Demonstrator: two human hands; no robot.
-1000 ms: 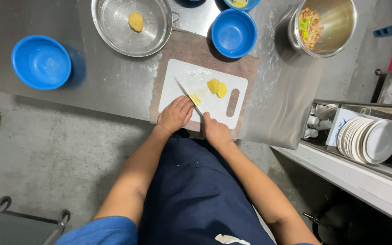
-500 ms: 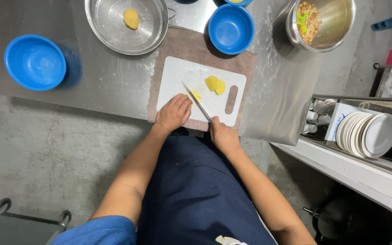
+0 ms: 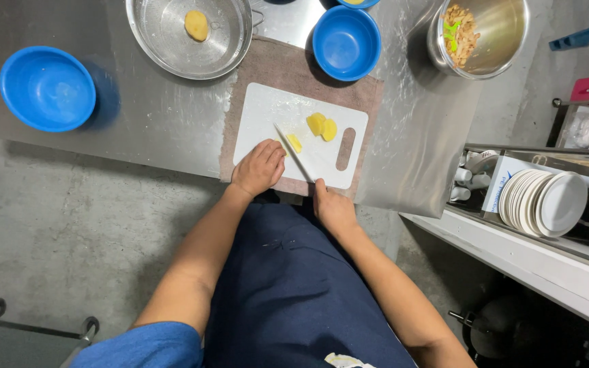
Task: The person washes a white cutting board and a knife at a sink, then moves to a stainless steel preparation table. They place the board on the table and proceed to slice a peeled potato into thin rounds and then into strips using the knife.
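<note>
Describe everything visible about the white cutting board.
The white rectangular plastic cutting board has rounded corners and an oblong handle slot near its right end. It lies flat on a brown cloth mat on the steel counter. Pale yellow slices sit mid-board, with one smaller piece beside the knife blade. The left hand rests on its near edge; the right hand holds the knife from the near edge.

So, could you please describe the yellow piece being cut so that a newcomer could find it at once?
Start at the white cutting board on the brown cloth. The piece lies beside the knife blade, next to the left hand. Unlike the two overlapping slices further up the board, it lies alone against the blade.
</note>
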